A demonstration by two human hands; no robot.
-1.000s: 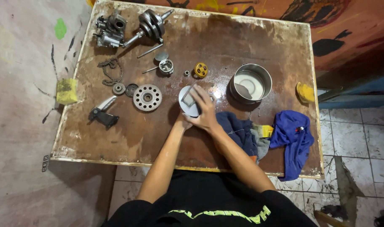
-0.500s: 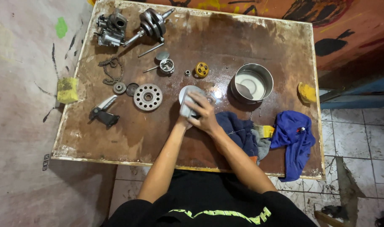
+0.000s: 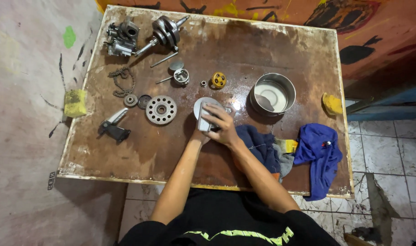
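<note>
1. Gripping a round grey metal part (image 3: pixel 203 109) near the middle of the table (image 3: pixel 226 41), both hands meet over it: the right hand (image 3: pixel 221 127) lies on top with fingers curled around it; the left hand (image 3: pixel 200 135) sits below, mostly hidden, so its finger state cannot be told.
2. Just left of the part lies a large toothed gear (image 3: pixel 161 110); beyond it, a small sprocket (image 3: pixel 130 100) and a chain (image 3: pixel 122 81).
3. Far-left corner: a crankshaft (image 3: pixel 164 32) beside a carburettor-like assembly (image 3: pixel 121 36).
4. Right of the hands stands a metal pot (image 3: pixel 272 93); blue rags (image 3: pixel 319 155) lie along the near edge toward the right corner.
5. A yellow gear (image 3: pixel 218 80) rests beyond the part.
</note>
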